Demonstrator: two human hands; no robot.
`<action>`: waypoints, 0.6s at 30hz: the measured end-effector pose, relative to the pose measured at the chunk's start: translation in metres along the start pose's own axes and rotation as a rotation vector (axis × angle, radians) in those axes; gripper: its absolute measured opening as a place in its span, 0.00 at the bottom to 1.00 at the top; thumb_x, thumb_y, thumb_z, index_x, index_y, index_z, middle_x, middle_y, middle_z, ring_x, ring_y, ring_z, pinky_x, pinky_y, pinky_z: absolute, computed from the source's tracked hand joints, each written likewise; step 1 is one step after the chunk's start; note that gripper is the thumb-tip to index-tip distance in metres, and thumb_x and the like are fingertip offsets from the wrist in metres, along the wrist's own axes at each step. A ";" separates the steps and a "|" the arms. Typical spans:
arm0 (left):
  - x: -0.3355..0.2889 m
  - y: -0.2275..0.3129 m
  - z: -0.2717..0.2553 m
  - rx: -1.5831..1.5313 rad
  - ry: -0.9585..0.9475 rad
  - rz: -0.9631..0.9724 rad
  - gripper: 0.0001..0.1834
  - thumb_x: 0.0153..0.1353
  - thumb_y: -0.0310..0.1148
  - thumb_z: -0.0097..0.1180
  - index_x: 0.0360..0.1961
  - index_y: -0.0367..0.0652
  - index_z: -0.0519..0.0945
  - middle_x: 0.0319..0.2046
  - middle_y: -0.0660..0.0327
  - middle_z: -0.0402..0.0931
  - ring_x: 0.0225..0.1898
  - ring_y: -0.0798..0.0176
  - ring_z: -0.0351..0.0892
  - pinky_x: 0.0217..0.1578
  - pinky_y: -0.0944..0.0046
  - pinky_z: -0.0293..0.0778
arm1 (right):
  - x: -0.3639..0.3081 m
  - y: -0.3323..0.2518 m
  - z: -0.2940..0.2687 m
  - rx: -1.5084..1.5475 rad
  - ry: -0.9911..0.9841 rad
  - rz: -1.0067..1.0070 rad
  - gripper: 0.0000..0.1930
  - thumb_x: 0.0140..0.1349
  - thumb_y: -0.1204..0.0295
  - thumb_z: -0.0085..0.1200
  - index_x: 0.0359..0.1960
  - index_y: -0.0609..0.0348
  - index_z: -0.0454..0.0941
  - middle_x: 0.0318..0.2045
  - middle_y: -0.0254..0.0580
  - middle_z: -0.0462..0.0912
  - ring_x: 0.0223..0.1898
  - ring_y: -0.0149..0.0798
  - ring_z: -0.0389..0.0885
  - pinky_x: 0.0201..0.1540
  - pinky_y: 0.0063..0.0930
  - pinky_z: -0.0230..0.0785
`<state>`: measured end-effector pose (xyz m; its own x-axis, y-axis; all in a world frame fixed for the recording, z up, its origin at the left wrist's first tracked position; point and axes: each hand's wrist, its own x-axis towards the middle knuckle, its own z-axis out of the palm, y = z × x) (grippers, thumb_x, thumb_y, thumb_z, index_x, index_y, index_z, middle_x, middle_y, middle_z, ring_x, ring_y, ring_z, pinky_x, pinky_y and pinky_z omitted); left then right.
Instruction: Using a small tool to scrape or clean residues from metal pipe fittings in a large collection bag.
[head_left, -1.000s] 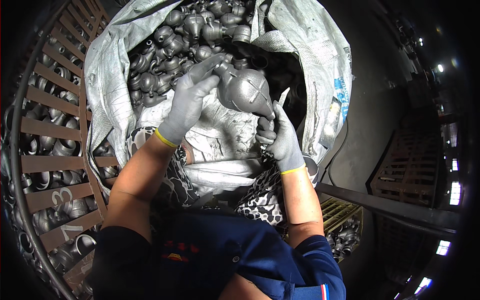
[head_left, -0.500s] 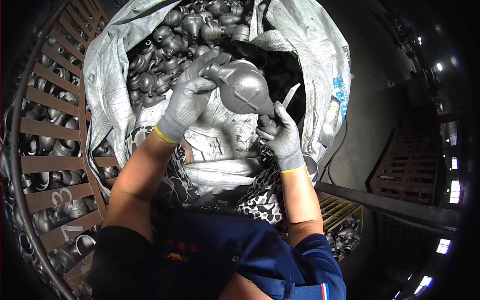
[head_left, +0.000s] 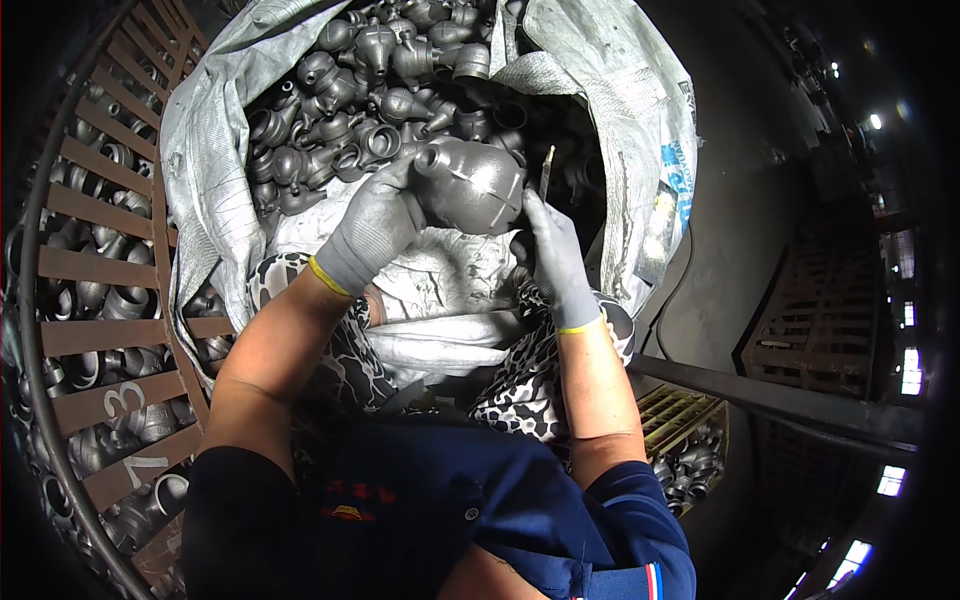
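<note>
A rounded dark-grey metal casting point(head_left: 472, 190) with a short open neck hangs over the mouth of a big white woven sack point(head_left: 640, 110). My left hand point(head_left: 375, 225), in a grey glove with a yellow cuff edge, grips the casting from its left side by the neck; some fingers are hidden behind it. At the casting's right side, my gloved right hand point(head_left: 560, 255) is upright, its thumb side close against the metal. From that hand sticks up a thin, flat, strip-like tool point(head_left: 547, 172); its exact kind does not show. The right fingers are partly hidden.
Many similar castings point(head_left: 330, 85) fill the sack's far and left side. On the left stands a brown slatted metal crate point(head_left: 100, 262) with more fittings. A yellow slatted crate point(head_left: 680, 410) is at lower right, by a dark metal bar point(head_left: 780, 405).
The casting has turned, so its neck now faces more toward me. My right hand has shifted from beneath its right end to its side, and the thin tool stands more upright.
</note>
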<state>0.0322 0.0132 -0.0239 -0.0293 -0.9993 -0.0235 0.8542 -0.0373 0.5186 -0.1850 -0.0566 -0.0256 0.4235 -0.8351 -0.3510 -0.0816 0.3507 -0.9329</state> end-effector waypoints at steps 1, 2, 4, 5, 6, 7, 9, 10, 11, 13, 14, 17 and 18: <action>0.002 -0.001 0.003 0.134 0.012 0.002 0.20 0.72 0.39 0.42 0.57 0.39 0.72 0.48 0.61 0.78 0.48 0.65 0.78 0.50 0.60 0.75 | 0.012 0.015 -0.005 -0.149 0.045 -0.303 0.23 0.71 0.61 0.45 0.59 0.68 0.68 0.36 0.37 0.82 0.27 0.21 0.72 0.26 0.12 0.61; 0.001 0.000 0.002 0.134 0.014 0.001 0.20 0.72 0.39 0.42 0.57 0.39 0.72 0.48 0.61 0.78 0.48 0.65 0.78 0.50 0.60 0.75 | 0.013 0.016 -0.005 -0.148 0.044 -0.301 0.23 0.71 0.61 0.45 0.59 0.68 0.68 0.36 0.37 0.82 0.27 0.21 0.72 0.26 0.12 0.61; 0.000 0.001 -0.002 0.198 0.127 0.078 0.19 0.72 0.39 0.43 0.57 0.39 0.73 0.43 0.63 0.79 0.43 0.69 0.79 0.45 0.63 0.76 | 0.012 0.016 -0.004 -0.167 0.139 -0.437 0.25 0.71 0.64 0.44 0.64 0.68 0.63 0.47 0.42 0.81 0.41 0.25 0.76 0.44 0.16 0.68; -0.005 0.009 0.000 0.291 0.133 0.105 0.20 0.72 0.39 0.42 0.58 0.39 0.72 0.44 0.64 0.79 0.39 0.70 0.79 0.44 0.63 0.76 | -0.008 -0.012 0.008 -0.149 0.070 -0.174 0.25 0.70 0.67 0.44 0.65 0.70 0.61 0.54 0.44 0.76 0.53 0.29 0.74 0.57 0.21 0.64; -0.007 0.012 0.007 0.290 0.136 0.105 0.20 0.72 0.39 0.42 0.58 0.39 0.72 0.44 0.64 0.79 0.39 0.70 0.79 0.44 0.63 0.76 | -0.016 -0.017 0.008 -0.150 0.068 -0.171 0.25 0.70 0.67 0.44 0.65 0.70 0.61 0.54 0.44 0.76 0.53 0.29 0.74 0.57 0.21 0.64; -0.007 0.015 0.015 0.280 0.161 0.095 0.20 0.72 0.39 0.42 0.58 0.39 0.72 0.44 0.64 0.79 0.38 0.70 0.79 0.44 0.64 0.76 | -0.022 -0.020 0.008 -0.242 0.020 -0.336 0.26 0.70 0.68 0.44 0.66 0.69 0.60 0.55 0.45 0.76 0.52 0.29 0.75 0.57 0.21 0.64; -0.002 0.012 0.007 0.255 0.230 0.098 0.21 0.72 0.39 0.42 0.58 0.39 0.72 0.44 0.63 0.79 0.39 0.70 0.79 0.46 0.63 0.76 | -0.020 -0.013 0.005 -0.407 0.004 -0.693 0.25 0.67 0.73 0.44 0.66 0.65 0.61 0.52 0.46 0.78 0.50 0.29 0.76 0.55 0.20 0.66; -0.003 0.013 0.004 0.255 0.231 0.096 0.21 0.72 0.39 0.42 0.58 0.39 0.72 0.44 0.63 0.79 0.39 0.70 0.79 0.46 0.63 0.76 | -0.023 -0.012 0.003 -0.407 0.005 -0.691 0.25 0.67 0.73 0.44 0.66 0.65 0.61 0.52 0.46 0.78 0.50 0.29 0.76 0.55 0.20 0.66; -0.005 0.015 0.005 0.233 0.224 0.084 0.20 0.71 0.36 0.42 0.57 0.34 0.71 0.47 0.57 0.77 0.45 0.62 0.78 0.52 0.57 0.74 | -0.031 -0.016 0.004 -0.417 -0.037 -0.601 0.23 0.66 0.75 0.45 0.63 0.64 0.66 0.52 0.47 0.79 0.47 0.32 0.79 0.53 0.23 0.69; -0.008 0.020 0.005 0.216 0.227 0.079 0.20 0.70 0.33 0.41 0.56 0.30 0.69 0.51 0.51 0.75 0.52 0.55 0.77 0.57 0.52 0.72 | -0.041 -0.028 0.015 -0.389 -0.057 -0.621 0.19 0.62 0.78 0.50 0.56 0.63 0.76 0.47 0.49 0.83 0.46 0.36 0.83 0.51 0.25 0.71; -0.008 0.020 0.007 0.245 0.224 0.099 0.20 0.70 0.33 0.42 0.56 0.30 0.69 0.51 0.51 0.75 0.51 0.55 0.78 0.56 0.52 0.73 | -0.042 -0.026 0.014 -0.390 -0.054 -0.618 0.19 0.62 0.78 0.50 0.56 0.63 0.76 0.47 0.49 0.83 0.46 0.36 0.83 0.51 0.25 0.71; -0.008 0.018 0.024 0.290 0.249 0.122 0.20 0.70 0.35 0.41 0.56 0.33 0.71 0.46 0.57 0.77 0.45 0.63 0.79 0.52 0.60 0.73 | -0.043 -0.021 0.014 -0.467 -0.037 -0.675 0.20 0.59 0.83 0.50 0.54 0.65 0.77 0.44 0.46 0.83 0.44 0.31 0.80 0.50 0.22 0.69; -0.009 0.018 0.028 0.307 0.279 0.128 0.20 0.72 0.37 0.40 0.55 0.35 0.73 0.42 0.63 0.79 0.39 0.70 0.79 0.48 0.67 0.74 | -0.044 -0.021 0.015 -0.465 -0.038 -0.673 0.20 0.59 0.83 0.50 0.54 0.65 0.77 0.44 0.46 0.83 0.44 0.31 0.80 0.50 0.22 0.69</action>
<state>0.0331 0.0211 0.0093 0.2443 -0.9578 -0.1511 0.6463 0.0446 0.7618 -0.1880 -0.0211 0.0107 0.5450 -0.7862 0.2914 -0.1616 -0.4394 -0.8836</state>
